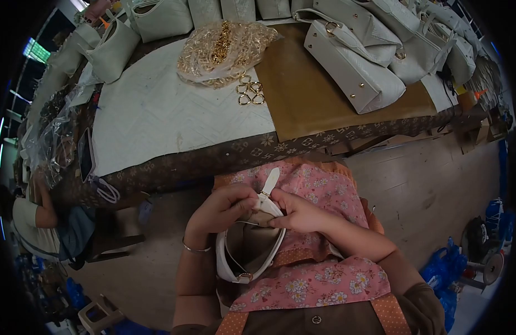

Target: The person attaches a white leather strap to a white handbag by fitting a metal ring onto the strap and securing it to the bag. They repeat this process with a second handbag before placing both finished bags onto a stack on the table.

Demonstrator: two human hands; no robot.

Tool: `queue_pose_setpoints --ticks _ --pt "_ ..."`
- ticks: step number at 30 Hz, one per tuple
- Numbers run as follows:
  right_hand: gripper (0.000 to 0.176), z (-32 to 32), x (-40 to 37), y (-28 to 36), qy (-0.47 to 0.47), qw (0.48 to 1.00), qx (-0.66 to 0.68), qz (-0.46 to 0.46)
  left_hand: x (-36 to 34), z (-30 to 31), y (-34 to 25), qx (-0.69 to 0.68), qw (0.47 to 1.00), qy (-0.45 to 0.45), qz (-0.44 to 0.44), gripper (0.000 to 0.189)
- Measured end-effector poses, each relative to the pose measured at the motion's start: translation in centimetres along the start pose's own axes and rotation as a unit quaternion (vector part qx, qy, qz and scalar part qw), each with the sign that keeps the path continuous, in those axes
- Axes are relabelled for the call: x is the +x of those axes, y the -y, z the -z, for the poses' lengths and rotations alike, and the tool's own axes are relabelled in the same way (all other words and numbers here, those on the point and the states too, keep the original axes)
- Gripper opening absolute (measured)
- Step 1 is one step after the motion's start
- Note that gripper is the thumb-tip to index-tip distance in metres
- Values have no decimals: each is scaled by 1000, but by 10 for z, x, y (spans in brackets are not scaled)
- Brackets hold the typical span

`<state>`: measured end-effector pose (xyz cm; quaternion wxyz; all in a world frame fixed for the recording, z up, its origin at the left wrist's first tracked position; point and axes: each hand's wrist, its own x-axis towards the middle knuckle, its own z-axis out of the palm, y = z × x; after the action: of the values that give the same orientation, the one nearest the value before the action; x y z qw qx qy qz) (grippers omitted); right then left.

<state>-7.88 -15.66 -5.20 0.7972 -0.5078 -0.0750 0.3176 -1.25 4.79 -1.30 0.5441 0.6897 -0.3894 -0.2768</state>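
Note:
A white handbag rests in my lap against a pink floral apron, its mouth facing up and its tan lining showing. My left hand is closed at the far side of the rim, fingers pinched by the base of a white strap tab. From the right, my right hand grips the same rim, thumb on the lining and fingers outside. The tab sticks up between both hands, with a small metal ring at its base. A gold-coloured ring also sits on the bag's near edge. My fingertips partly hide the strap's joint.
On the table ahead lie a plastic bag of gold-coloured rings, several loose rings and a white handbag. More white bags line the back. Another person sits at left. Blue plastic bags lie at right.

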Motion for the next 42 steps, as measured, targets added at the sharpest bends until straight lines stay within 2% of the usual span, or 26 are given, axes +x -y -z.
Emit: queue_pose_setpoints --ticks 2,4,6,7,9,12,14,15,17,18,20,21,23,24,26,33,36,38,42 --pt "46 2 -3 8 15 1000 3 -23 -4 -4 3 -118 983 -77 120 10" --pt "50 3 -3 12 30 999 7 -44 -1 -8 -1 -119 984 -91 96 7" --pt "47 3 -2 14 -67 996 42 41 0 -8 -8 -123 984 -105 72 11" --pt "47 3 -2 17 -67 996 41 39 0 -7 -12 -140 983 -82 83 15" --pt "27 4 -4 25 -151 966 210 12 1 -8 -17 -158 981 -60 93 19" --pt "21 5 -4 20 -156 966 205 7 4 -15 -18 -133 980 -73 129 26" --pt "17 4 -3 16 -159 965 210 -5 6 -18 -15 -38 993 -97 47 30" --pt "13 4 -3 15 -161 963 215 -15 8 -21 -17 -39 993 -98 47 30" --pt "14 0 -1 20 -156 958 240 -20 10 -24 -24 75 984 -140 82 36" --pt "15 -1 -1 22 -150 952 265 -24 11 -26 -28 75 984 -141 83 36" --pt "16 2 0 20 -142 954 261 -22 10 -30 -32 117 972 -141 148 39" --pt "16 3 -1 19 -135 956 258 -19 10 -29 -31 116 972 -141 149 39" --pt "16 4 -4 20 -144 962 232 -15 10 -28 -26 107 983 -135 60 39" --pt "15 4 -5 20 -153 967 205 -8 9 -26 -21 107 983 -135 60 39" --pt "14 5 -5 21 -159 966 201 -10 6 -23 -13 10 991 -123 58 40" --pt "12 1 -5 23 -183 971 155 11 10 -29 -26 84 978 -152 117 37" --pt "12 0 -6 26 -172 974 149 1 6 -23 -21 63 989 -112 72 40" --pt "12 2 -5 25 -172 974 148 1 4 -21 -13 -59 991 -113 49 38" --pt "12 1 -5 25 -173 974 147 3 6 -25 -18 24 988 -138 67 34"
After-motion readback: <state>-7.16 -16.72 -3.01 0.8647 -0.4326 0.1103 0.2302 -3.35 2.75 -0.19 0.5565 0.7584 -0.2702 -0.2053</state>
